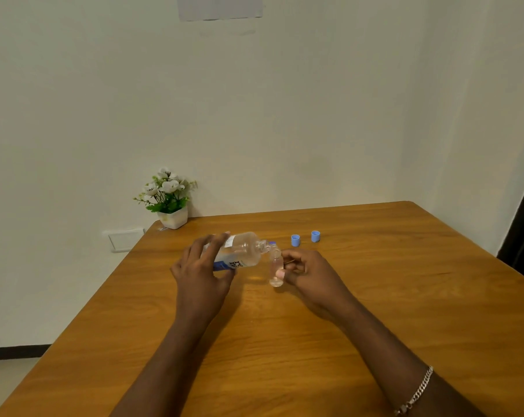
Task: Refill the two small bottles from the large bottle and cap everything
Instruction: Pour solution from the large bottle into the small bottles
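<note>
Large bottle [245, 251]: centre of frame, tipped almost flat above the table [375, 296], uncapped mouth pointing right and meeting the top of the small bottle [276, 270].
Left hand [200, 266]: grips the large bottle's labelled end, fingers spread and curled over its body.
Small bottle: upright, clear, just right of the large bottle's neck; contact between its base and the table cannot be determined.
Right hand [309, 272]: pinches the small bottle between thumb and curled fingers.
Blue caps [295, 240] [315, 236]: two, side by side on the table, right of centre and beyond the hands.
Blue item [272, 243]: behind the neck, too hidden to identify.
Potted plant [169, 200]: far left corner of the table.
</note>
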